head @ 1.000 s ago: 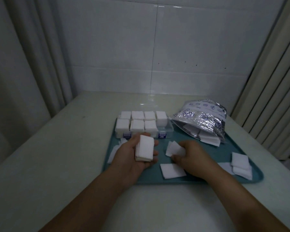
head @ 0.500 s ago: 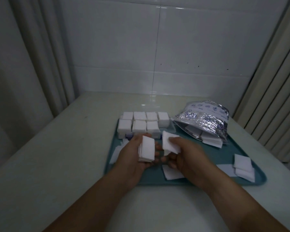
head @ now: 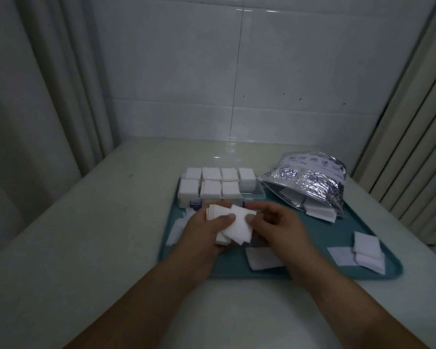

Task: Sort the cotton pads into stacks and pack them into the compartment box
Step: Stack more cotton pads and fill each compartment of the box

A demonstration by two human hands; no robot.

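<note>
My left hand (head: 204, 230) grips a stack of white cotton pads (head: 217, 211) over the near left of the teal tray (head: 312, 270). My right hand (head: 277, 227) pinches a single pad (head: 239, 226) and lays it askew on that stack, both thumbs on it. Behind the hands stands the clear compartment box (head: 258, 193), most of its cells filled with white pad stacks. Its front right cell looks empty. Loose pads lie on the tray: one (head: 262, 258) by my right wrist, a few (head: 365, 250) at the right, some (head: 175, 229) at the left edge.
A silvery printed bag (head: 310, 180) lies open on the tray's far right with pads (head: 320, 211) spilling out. The tray rests on a pale table (head: 86, 235) against a tiled wall, with curtains at both sides.
My right hand picked a pad off the tray, lifted it and brought it left onto the stack in my left hand. The stack now lies flatter.
</note>
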